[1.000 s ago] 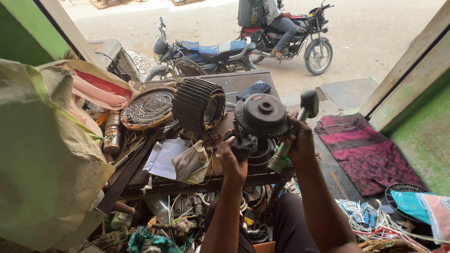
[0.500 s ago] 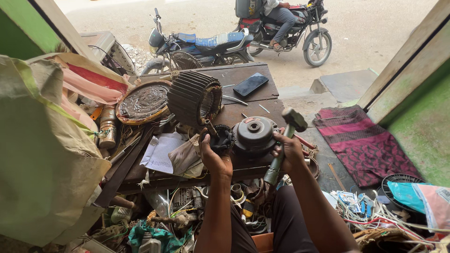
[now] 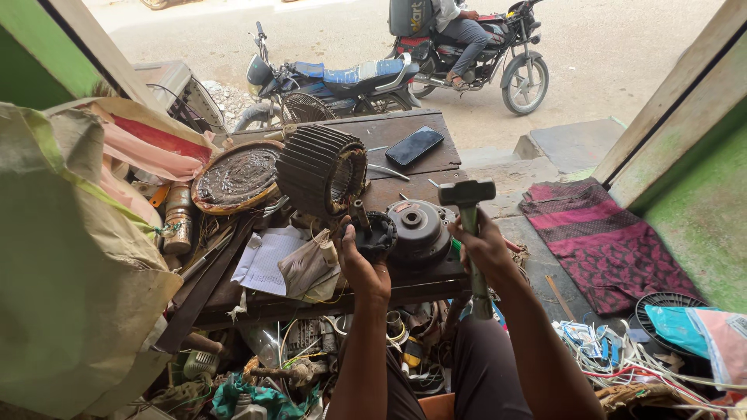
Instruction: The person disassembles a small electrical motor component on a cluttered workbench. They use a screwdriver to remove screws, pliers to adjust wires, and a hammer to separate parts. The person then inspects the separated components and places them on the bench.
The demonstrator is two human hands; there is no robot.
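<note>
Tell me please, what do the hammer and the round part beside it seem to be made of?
Hammer: head looks like dark dull metal; the handle's material is unclear. Round motor cover: apparently cast metal, grey and matte, with grime. The right hand grips the hammer.

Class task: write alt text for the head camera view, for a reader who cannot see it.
The right hand grips a hammer beside a round motor housing on a cluttered wooden workbench, while the left hand holds a dark part against it. Motorcycles stand outside.

The rider's (image 3: 459, 19) head and upper body are cut off above.
</note>
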